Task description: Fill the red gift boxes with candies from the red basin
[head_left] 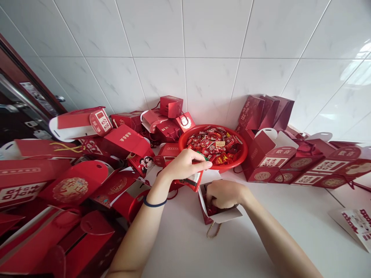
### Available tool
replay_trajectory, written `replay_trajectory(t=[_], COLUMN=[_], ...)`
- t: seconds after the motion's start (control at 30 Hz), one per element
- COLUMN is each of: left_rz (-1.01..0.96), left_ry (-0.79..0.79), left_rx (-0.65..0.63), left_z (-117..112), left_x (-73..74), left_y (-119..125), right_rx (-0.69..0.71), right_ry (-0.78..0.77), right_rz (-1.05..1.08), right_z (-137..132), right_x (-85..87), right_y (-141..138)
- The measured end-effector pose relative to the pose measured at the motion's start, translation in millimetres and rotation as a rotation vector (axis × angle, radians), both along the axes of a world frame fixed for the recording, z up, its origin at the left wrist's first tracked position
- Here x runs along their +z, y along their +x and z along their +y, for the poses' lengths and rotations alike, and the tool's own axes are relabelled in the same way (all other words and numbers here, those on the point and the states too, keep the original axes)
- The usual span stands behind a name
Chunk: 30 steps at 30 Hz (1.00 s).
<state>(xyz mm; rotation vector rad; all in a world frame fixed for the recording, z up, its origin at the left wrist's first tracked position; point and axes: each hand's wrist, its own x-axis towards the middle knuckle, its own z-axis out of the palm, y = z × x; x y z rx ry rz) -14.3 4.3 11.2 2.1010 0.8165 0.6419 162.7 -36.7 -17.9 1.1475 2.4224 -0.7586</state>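
My left hand hovers at the near rim of a red basin full of small wrapped candies; its fingers are pinched together, and something green shows under them that I cannot make out. My right hand is curled inside an open red gift box with white inner flaps, which lies on the white floor in front of me. What its fingers hold is hidden. A cord handle trails from the box's near side.
Heaps of red gift boxes fill the left side, some flat, some open. A row of closed boxes stands right of the basin. Red paper bags lean on the white tiled wall. A printed sheet lies far right. A dark door stands at left.
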Motion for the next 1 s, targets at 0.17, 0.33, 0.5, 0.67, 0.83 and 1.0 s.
replay_trajectory(t=[0.17, 0.33, 0.5, 0.67, 0.83, 1.0], left_rz=[0.019, -0.004, -0.132, -0.263, -0.41, -0.454], left_ry=[0.0, 0.015, 0.075, 0.06, -0.134, -0.35], left_rx=[-0.004, 0.15, 0.349, 0.366, 0.231, 0.085], left_z=[-0.2, -0.9, -7.9, -14.0, -10.0, -9.1], left_x=[-1.4, -5.7, -12.5, -10.3, 0.5, 5.7], left_y=[-0.8, 5.6, 25.1, 32.1, 16.8, 8.0], right_rx=[0.008, -0.055, -0.238, -0.431, -0.556, -0.693], right_ry=[0.079, 0.011, -0.081, -0.022, -0.037, 0.042], right_rz=[0.101, 0.397, 0.807, 1.056, 1.275, 1.429], right_z=[3.7, 3.1, -1.3, 0.6, -0.7, -0.8], right_x=[3.0, 18.6, 28.0, 26.1, 34.7, 34.3], right_y=[11.0, 30.9, 39.1, 36.5, 44.2, 47.5])
